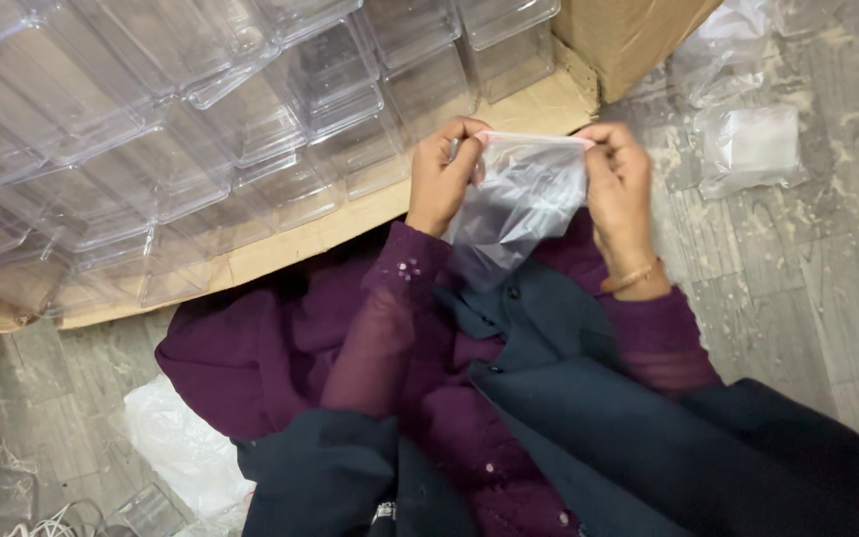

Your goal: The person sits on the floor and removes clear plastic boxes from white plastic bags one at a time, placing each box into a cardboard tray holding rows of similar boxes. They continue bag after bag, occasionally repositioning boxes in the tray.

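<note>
both hands are up at the top edge of a small clear plastic bag [519,204], and that bag is our landmark from here on. left hand [441,179] pinches the bag's upper left corner, fingers curled tight around the pinkish sealing strip; right hand [616,189] grips the upper right corner, thumb and fingertips pressed on the same strip, a thin gold bangle [630,277] sitting on that wrist just below and to the right of the bag. the two hands are apart, one at each end of the strip, with the bag hanging down between them, its lower part draping against dark purple sleeves [390,328] and a dark blue-black jacket [589,398] beneath it. whether anything sits inside the bag, can't tell, it's see-through and crumpled. above and to the left of the bag, a big spread of clear plastic boxes [201,129] stacked in rows on a flat sheet of cardboard [350,224], the nearest boxes just behind the left hand. up and to the right of the bag, a corner of a brown cardboard box [628,35]. right of the bag, well apart on the grey wood-look floor [797,288], lies another clear plastic bag [753,149]. far down to the left of the bag, white plastic wrapping [181,447] on the floor.
</note>
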